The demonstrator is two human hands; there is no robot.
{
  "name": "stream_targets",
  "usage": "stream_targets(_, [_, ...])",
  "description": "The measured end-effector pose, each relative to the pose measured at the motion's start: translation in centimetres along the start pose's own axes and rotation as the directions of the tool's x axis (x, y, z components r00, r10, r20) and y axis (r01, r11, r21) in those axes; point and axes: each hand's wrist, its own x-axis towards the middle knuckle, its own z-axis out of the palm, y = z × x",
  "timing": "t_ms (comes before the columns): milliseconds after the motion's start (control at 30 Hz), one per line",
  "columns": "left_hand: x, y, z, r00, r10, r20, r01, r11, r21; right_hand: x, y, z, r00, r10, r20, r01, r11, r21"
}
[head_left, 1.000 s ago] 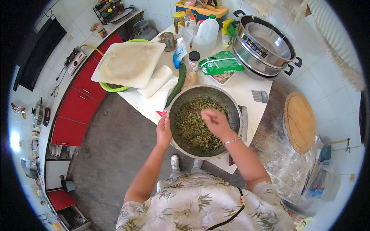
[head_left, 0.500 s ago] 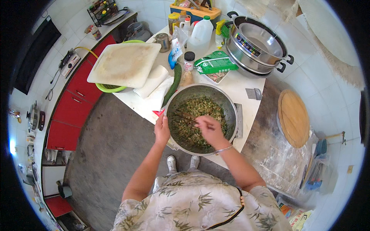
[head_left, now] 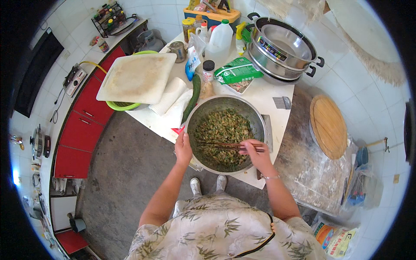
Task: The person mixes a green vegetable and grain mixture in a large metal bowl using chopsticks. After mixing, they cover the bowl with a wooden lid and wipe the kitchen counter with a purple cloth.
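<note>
A large steel mixing bowl point(head_left: 260, 113) stands at the near edge of the white table, holding a chopped green-and-brown filling point(head_left: 229, 121). My right hand point(head_left: 256, 154) is closed around a pair of brown chopsticks point(head_left: 216, 145). They lie nearly level across the bowl, their tips in the filling at its left side. My left hand point(head_left: 183, 148) grips the bowl's left rim, fingers on the outer wall. Just beyond that hand, a long green cucumber point(head_left: 192, 99) lies beside white paper towels point(head_left: 172, 100).
A white cutting board point(head_left: 135, 78) rests on a green basket point(head_left: 119, 106) at the left. Behind the bowl are a green packet point(head_left: 239, 71), a dark-lidded jar point(head_left: 208, 70) and a plastic jug point(head_left: 219, 43). A steel steamer point(head_left: 277, 54) and a metal scraper point(head_left: 282, 102) sit at the right.
My right hand has moved right and slightly down, toward the bowl's right rim. The chopsticks, blurred before, now show clearly. My left hand stays on the rim.
</note>
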Motion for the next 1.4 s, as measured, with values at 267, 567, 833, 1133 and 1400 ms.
stream_targets(267, [0.0,-0.5,0.5,1.0,0.0,0.022,0.0,1.0,-0.009,-0.7,0.3,-1.1,0.998,0.039,0.045,-0.04,0.999,0.037])
stream_targets(567, [0.0,0.0,0.3,0.996,0.088,-0.025,-0.088,0.996,0.017,-0.5,-3.7,-4.6,0.967,0.169,0.189,-0.143,0.98,-0.14])
stream_targets(833, [0.1,-0.4,0.2,0.987,0.155,-0.043,-0.153,0.987,0.05,3.9,-4.0,-5.7,0.976,0.16,0.145,-0.134,0.976,-0.173])
stream_targets(1133, [-0.4,1.5,0.5,0.998,-0.044,0.038,0.043,0.999,0.028,7.9,-3.6,-6.0,0.957,0.247,0.153,-0.204,0.945,-0.255])
stream_targets(1400, [-0.1,-0.1,0.0,0.997,0.075,-0.029,-0.075,0.997,0.027,2.1,-10.4,-6.2,0.985,-0.114,-0.133,0.047,0.904,-0.424])
